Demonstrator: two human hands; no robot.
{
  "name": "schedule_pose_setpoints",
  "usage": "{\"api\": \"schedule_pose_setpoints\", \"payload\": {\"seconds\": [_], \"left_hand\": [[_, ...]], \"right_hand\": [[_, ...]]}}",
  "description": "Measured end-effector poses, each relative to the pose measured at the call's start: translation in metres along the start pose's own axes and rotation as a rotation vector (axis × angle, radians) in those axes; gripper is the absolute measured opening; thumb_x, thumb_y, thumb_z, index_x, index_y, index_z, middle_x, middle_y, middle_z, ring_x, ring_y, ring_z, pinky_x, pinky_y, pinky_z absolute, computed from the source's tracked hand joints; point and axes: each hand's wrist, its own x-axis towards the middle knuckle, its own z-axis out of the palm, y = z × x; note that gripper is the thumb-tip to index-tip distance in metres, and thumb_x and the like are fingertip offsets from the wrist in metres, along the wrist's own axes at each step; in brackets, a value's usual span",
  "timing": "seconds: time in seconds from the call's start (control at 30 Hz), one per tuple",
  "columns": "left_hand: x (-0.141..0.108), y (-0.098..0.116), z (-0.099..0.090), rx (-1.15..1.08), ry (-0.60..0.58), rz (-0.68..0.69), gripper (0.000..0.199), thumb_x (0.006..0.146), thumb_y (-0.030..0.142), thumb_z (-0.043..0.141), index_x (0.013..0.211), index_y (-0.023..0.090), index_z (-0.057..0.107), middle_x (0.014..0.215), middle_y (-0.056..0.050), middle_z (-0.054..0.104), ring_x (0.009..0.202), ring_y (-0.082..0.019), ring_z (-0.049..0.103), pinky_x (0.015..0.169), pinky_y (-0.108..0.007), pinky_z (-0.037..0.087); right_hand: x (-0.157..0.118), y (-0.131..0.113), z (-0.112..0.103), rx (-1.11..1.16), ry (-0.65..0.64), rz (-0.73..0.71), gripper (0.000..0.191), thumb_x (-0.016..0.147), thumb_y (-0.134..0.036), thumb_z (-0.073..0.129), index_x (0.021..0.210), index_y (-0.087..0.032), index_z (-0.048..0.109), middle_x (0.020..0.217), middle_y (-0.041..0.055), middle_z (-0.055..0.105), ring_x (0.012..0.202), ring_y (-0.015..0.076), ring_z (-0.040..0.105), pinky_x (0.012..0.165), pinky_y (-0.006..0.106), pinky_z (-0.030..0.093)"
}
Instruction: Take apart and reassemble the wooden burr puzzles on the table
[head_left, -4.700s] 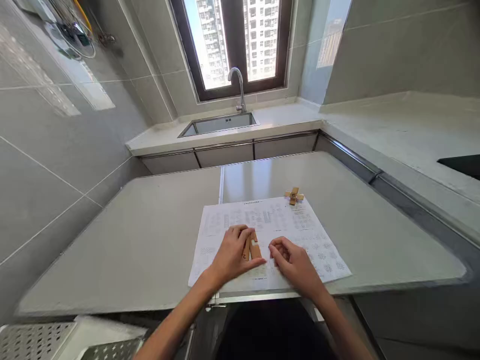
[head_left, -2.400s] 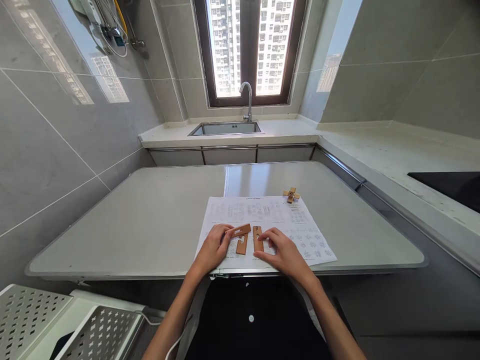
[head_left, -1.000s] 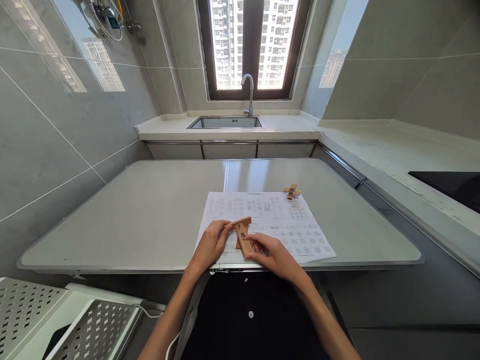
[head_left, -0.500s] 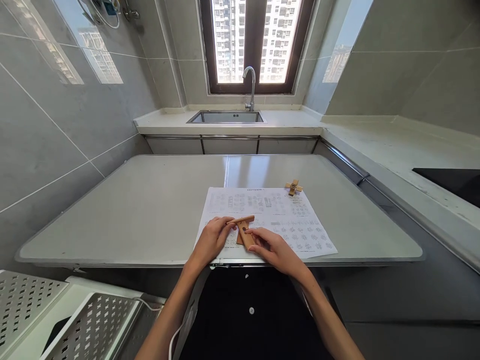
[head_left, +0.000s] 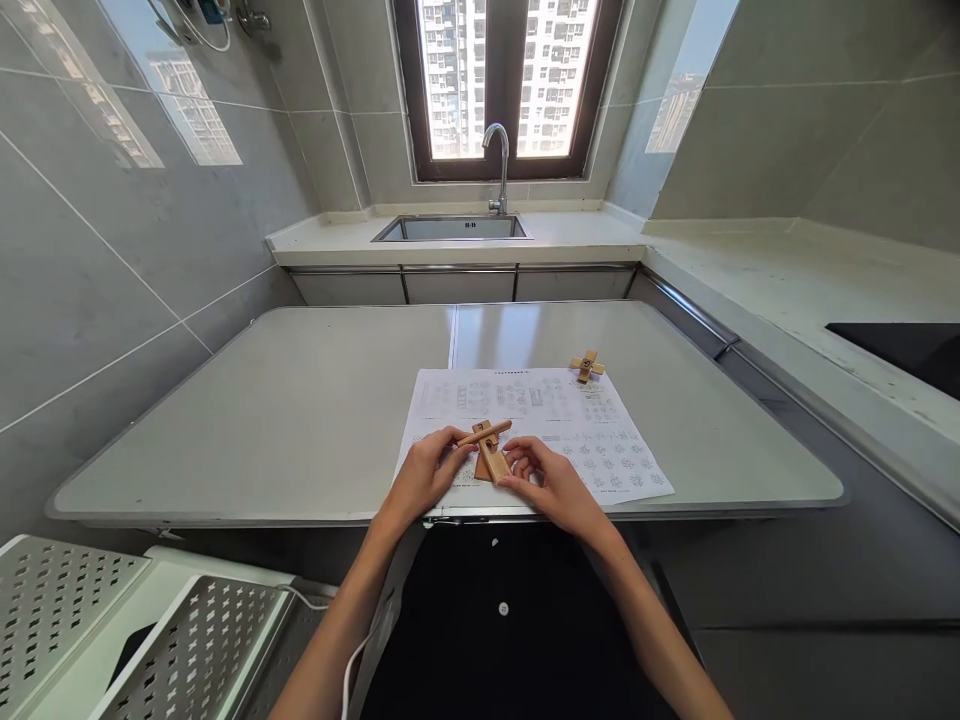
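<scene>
Between my hands, over the lower part of a printed instruction sheet (head_left: 517, 390), are several flat wooden puzzle pieces. My left hand (head_left: 431, 472) pinches the left end of a slanting wooden strip (head_left: 491, 432). Beneath that strip runs a wider wooden piece with a dark hole (head_left: 495, 464), whose lower right edge my right hand (head_left: 551, 485) holds between thumb and fingers. A darker wooden piece (head_left: 481, 468) shows partly behind it. Whether the pieces are joined, I cannot tell. At the sheet's top right corner stands an assembled cross-shaped wooden puzzle (head_left: 587, 366).
The sheet lies on a white folding table (head_left: 262, 420) with a seam down its middle. Beyond it are a counter with a sink (head_left: 450, 229) and a tap (head_left: 501, 170). A white perforated rack (head_left: 202, 640) stands low at the left, with a cable beside it.
The holed piece has tilted and more of its upper end shows above the strip. My right fingers have shifted from its face to its edge. The view has moved slightly.
</scene>
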Motion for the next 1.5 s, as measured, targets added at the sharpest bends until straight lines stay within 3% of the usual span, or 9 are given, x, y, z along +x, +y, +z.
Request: {"api": "schedule_pose_setpoints", "payload": {"seconds": [0.17, 0.43, 0.6, 0.97, 1.27, 1.5], "left_hand": [[-0.0002, 0.0, -0.0002, -0.033, -0.004, 0.006, 0.027, 0.104, 0.042, 0.053, 0.109, 0.021, 0.069, 0.086, -0.001, 0.071, 0.072, -0.015, 0.058, 0.066, -0.025, 0.042], [-0.0002, 0.0023, -0.0009, -0.057, -0.056, 0.036, 0.027, 0.104, 0.041, 0.053, 0.107, 0.021, 0.071, 0.093, -0.002, 0.072, 0.076, -0.015, 0.058, 0.068, -0.025, 0.042], [0.0, 0.0009, -0.0015, -0.059, -0.058, 0.047, 0.027, 0.103, 0.041, 0.054, 0.11, 0.022, 0.071, 0.091, -0.001, 0.072, 0.072, -0.015, 0.056, 0.068, -0.026, 0.043], [0.0003, 0.0042, 0.002, -0.047, -0.045, 0.073, 0.031, 0.101, 0.046, 0.057, 0.117, 0.025, 0.074, 0.106, -0.005, 0.075, 0.089, -0.021, 0.066, 0.081, -0.032, 0.051], [0.0011, 0.0066, 0.0022, -0.039, -0.042, 0.061, 0.029, 0.101, 0.044, 0.057, 0.111, 0.024, 0.074, 0.102, -0.004, 0.077, 0.087, -0.02, 0.067, 0.079, -0.03, 0.051], [0.0008, 0.0079, 0.0025, -0.05, -0.061, 0.034, 0.031, 0.099, 0.048, 0.059, 0.105, 0.021, 0.073, 0.095, -0.003, 0.076, 0.075, -0.017, 0.063, 0.073, -0.028, 0.049]], "right_hand": [[0.0002, -0.0006, -0.0003, 0.037, 0.011, 0.013, 0.042, 0.086, -0.046, 0.08, 0.116, -0.025, 0.059, 0.097, 0.0013, 0.066, 0.08, 0.0173, 0.06, 0.078, 0.035, 0.052], [0.001, -0.0093, -0.0031, 0.033, -0.013, 0.04, 0.028, 0.09, -0.046, 0.074, 0.096, -0.024, 0.058, 0.085, -0.0007, 0.064, 0.078, 0.018, 0.059, 0.072, 0.032, 0.047], [0.0027, -0.0056, -0.0032, 0.022, -0.005, 0.03, 0.029, 0.089, -0.046, 0.075, 0.095, -0.023, 0.058, 0.084, -0.0011, 0.065, 0.077, 0.0179, 0.059, 0.072, 0.031, 0.047], [0.0056, -0.0048, 0.0028, -0.017, 0.009, -0.006, 0.024, 0.094, -0.044, 0.066, 0.091, -0.024, 0.054, 0.079, -0.0018, 0.059, 0.072, 0.017, 0.056, 0.069, 0.03, 0.046], [0.0056, -0.0052, 0.0015, -0.031, -0.029, -0.019, 0.022, 0.096, -0.045, 0.06, 0.093, -0.025, 0.052, 0.077, -0.0017, 0.058, 0.07, 0.0177, 0.054, 0.066, 0.03, 0.043], [0.0053, -0.0032, 0.0026, -0.008, 0.076, -0.003, 0.018, 0.096, -0.04, 0.062, 0.095, -0.024, 0.052, 0.071, -0.005, 0.05, 0.064, 0.0153, 0.048, 0.064, 0.029, 0.04]]}}
